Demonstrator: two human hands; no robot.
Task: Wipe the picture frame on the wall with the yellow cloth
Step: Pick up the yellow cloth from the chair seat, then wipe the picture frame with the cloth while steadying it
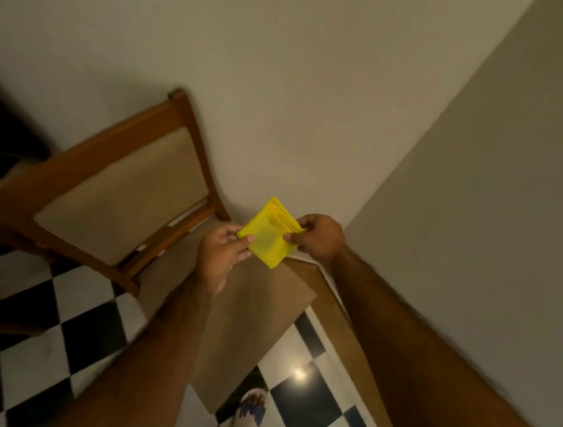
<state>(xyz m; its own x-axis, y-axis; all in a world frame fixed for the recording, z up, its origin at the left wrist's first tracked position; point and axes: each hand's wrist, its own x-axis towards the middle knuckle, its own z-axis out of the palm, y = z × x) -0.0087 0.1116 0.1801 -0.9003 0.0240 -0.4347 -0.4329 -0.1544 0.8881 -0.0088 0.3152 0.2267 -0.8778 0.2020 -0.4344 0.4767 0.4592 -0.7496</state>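
Yellow cloth, folded square, pinched by left hand and right hand, each grip holding an edge, likely readying it; no frame visible.

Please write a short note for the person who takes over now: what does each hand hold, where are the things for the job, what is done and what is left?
Left hand: pinches the left corner of the yellow cloth.
Right hand: pinches the cloth's right edge, at the stacked folds.
The cloth is folded into a small square, held in the air in front of the wall, above the chair.
The picture frame is not in view, so nothing shows it wiped.
Left to do: find the frame on the wall, lift the cloth to it and wipe.
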